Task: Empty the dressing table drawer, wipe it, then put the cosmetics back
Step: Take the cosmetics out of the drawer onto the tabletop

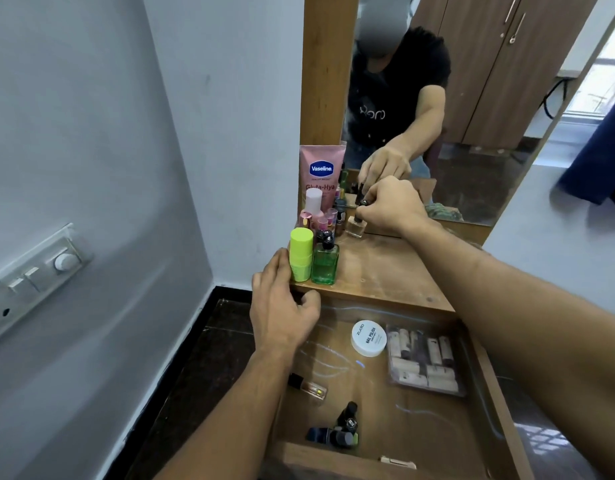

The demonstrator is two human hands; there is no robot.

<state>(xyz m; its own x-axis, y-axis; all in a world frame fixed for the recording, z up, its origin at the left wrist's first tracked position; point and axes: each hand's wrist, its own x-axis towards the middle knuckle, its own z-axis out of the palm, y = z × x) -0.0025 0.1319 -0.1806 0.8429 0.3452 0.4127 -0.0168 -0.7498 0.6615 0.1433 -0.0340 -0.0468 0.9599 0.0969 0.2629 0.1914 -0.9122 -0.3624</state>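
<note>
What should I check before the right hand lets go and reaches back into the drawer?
1. Clear bottle upright on the tabletop, its cap pinched by the right hand: ok.
2. Dark-capped item in the same hand, securely held: cannot tell.
3. Bare tabletop free for more items: ok.
4. Lime green stick safe at the front corner, right beside the left hand: not ok, easily knocked.
5. Drawer emptied: not ok; a white jar, clear box of tubes, dark bottles and a vial lie inside.
</note>
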